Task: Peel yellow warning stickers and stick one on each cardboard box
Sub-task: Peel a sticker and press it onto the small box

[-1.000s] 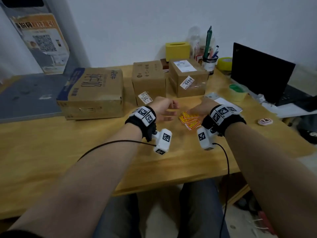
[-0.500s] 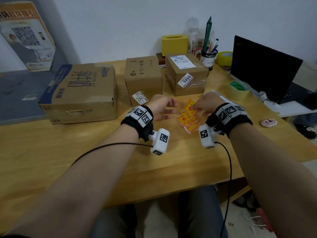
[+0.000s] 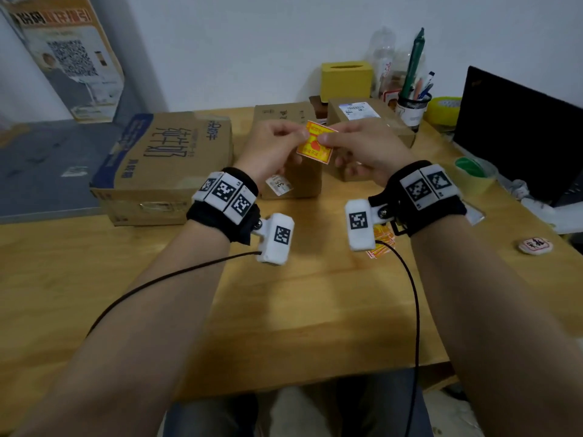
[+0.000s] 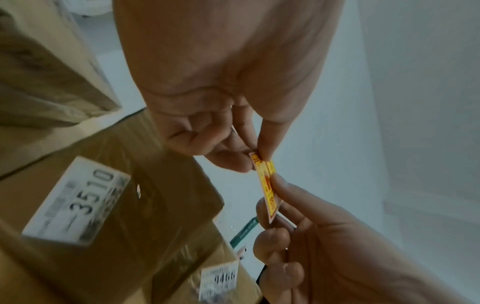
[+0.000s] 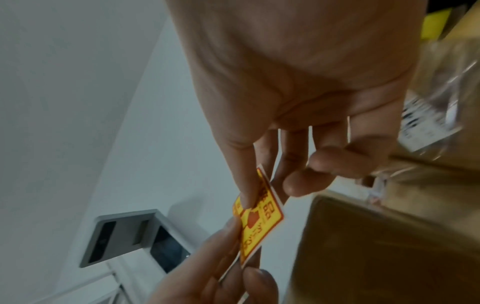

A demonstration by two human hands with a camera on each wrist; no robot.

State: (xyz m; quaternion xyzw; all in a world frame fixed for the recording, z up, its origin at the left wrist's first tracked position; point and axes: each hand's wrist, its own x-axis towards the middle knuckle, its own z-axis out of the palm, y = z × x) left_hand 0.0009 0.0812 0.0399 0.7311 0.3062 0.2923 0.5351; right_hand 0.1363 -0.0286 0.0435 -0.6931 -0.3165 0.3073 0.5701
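Observation:
I hold one yellow warning sticker (image 3: 315, 147) up in the air on its white backing, above the table. My left hand (image 3: 303, 133) pinches its upper left corner and my right hand (image 3: 325, 139) pinches its middle. In the left wrist view the sticker (image 4: 267, 186) shows edge-on between my left hand (image 4: 257, 159) and the right hand (image 4: 298, 205). The right wrist view shows the sticker's (image 5: 261, 220) printed face under my right hand (image 5: 248, 198). Three cardboard boxes stand behind: a large one (image 3: 170, 152), a middle one (image 3: 284, 113) and a right one (image 3: 362, 110). A pile of stickers (image 3: 382, 244) lies under my right wrist.
Along the wall stand a yellow tissue box (image 3: 345, 78), a pen cup (image 3: 411, 108) and a yellow tape roll (image 3: 443, 110). A black laptop (image 3: 517, 130), a green tape roll (image 3: 473, 175) and a small white badge (image 3: 534, 246) are at the right of the wooden table (image 3: 284, 310).
Both hands rose from the sticker pile on the table. One sticker came up with them and is now pinched between both hands in front of the boxes.

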